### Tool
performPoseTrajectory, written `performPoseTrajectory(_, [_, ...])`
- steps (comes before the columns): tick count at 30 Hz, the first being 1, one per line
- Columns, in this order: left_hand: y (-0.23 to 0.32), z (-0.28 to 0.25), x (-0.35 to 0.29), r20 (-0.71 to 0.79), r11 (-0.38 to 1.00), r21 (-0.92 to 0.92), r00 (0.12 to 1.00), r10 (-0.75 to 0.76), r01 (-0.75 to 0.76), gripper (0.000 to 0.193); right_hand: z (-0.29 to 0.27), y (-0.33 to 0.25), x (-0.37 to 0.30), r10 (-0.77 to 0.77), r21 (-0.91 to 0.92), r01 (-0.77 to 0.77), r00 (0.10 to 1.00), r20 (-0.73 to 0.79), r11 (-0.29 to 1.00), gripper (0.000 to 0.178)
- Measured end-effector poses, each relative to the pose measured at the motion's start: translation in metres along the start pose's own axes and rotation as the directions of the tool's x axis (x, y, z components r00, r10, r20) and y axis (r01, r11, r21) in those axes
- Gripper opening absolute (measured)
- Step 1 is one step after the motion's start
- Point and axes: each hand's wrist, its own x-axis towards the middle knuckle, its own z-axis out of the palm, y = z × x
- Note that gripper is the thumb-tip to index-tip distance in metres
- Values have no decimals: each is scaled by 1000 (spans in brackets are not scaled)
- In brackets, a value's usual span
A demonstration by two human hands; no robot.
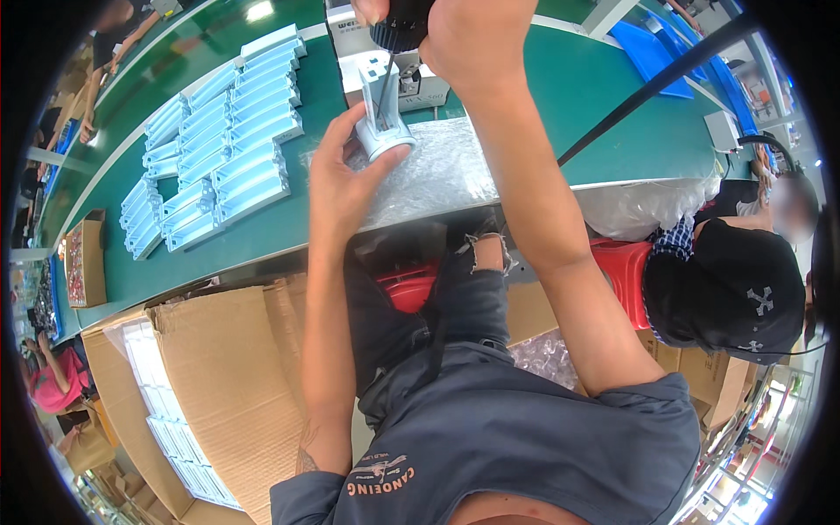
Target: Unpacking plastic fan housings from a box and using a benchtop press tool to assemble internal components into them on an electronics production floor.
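Left hand [348, 175], fingers half-curled, holds pale part [393, 105]; right hand [472, 44] wraps black driver [402, 31]. Part looks light, stiff, slick; best gripped at round base [388, 143].

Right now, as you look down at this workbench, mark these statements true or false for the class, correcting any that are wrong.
1. The left hand holds a white part. True.
2. The right hand is empty. False: it grips a black driver.
3. The driver's thin shaft points down toward the white part. True.
4. The pale parts in rows lie to the right of both hands. False: they lie to the left.
5. The tabletop is red. False: it is green.
6. An open cardboard box at the lower left holds white pieces. True.
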Motion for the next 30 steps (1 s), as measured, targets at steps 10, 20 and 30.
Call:
performPoseTrajectory(10, [-2, 0, -5, -6, 999, 46, 1000, 19, -19, 63, -1, 7, -10, 15, -17, -15, 1000, -1, 1000, 40])
performPoseTrajectory(20, [4, 2, 1, -5, 997, 8, 997, 71, -70, 60, 11, 3, -2, -28, 16, 29, 1000, -9, 999, 43])
performPoseTrajectory(30, [-12, 0, -2, 2, 977, 166, 990, 139, -138, 67, -4, -13, -14, 153, 98, -146, 986, -61, 984, 44])
